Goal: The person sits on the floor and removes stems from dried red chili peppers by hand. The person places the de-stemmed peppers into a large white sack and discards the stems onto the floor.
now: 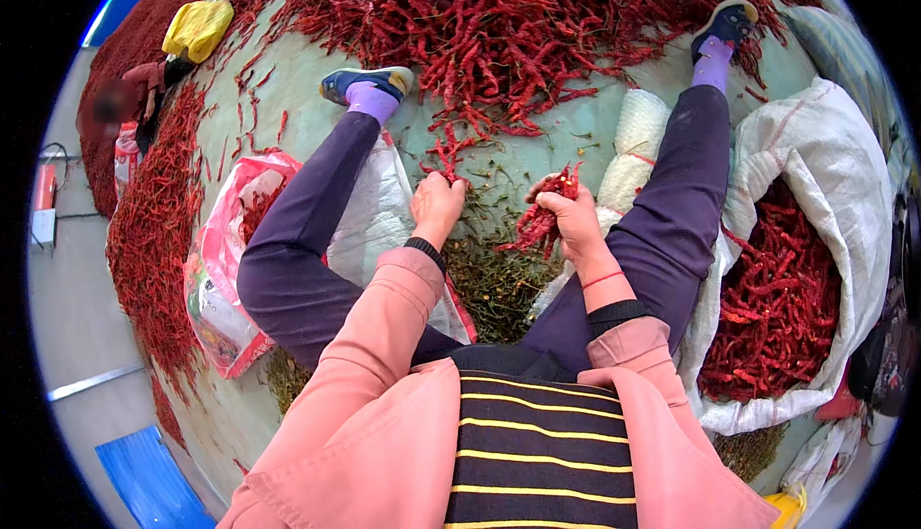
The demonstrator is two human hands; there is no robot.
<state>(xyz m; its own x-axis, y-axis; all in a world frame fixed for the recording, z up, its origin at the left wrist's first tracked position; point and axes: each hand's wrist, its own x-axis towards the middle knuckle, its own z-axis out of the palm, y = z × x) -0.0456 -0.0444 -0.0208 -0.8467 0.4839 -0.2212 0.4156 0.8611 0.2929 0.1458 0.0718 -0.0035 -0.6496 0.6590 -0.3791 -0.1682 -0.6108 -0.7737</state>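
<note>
My right hand [575, 216] is closed around a bunch of dried red chilli peppers [536, 225], their wrinkled pods jutting out on both sides of the fingers. To its left, my left hand [437, 207] has its fingers pinched on red chilli at the near tip of a trail of peppers [450, 151]; the fingertips are partly hidden. That trail runs into a large heap of chilli peppers [496, 18] beyond my feet. Below and between the hands lies a pile of green-brown chilli stems [496, 284], between my spread legs.
A white woven sack [827, 148] full of chillies [777, 306] stands open at my right. A rolled white mesh bundle [640, 133] lies inside my right leg. Left of my left knee is a pink-and-white bag [219, 277]. Another person [144, 90] works at the far left.
</note>
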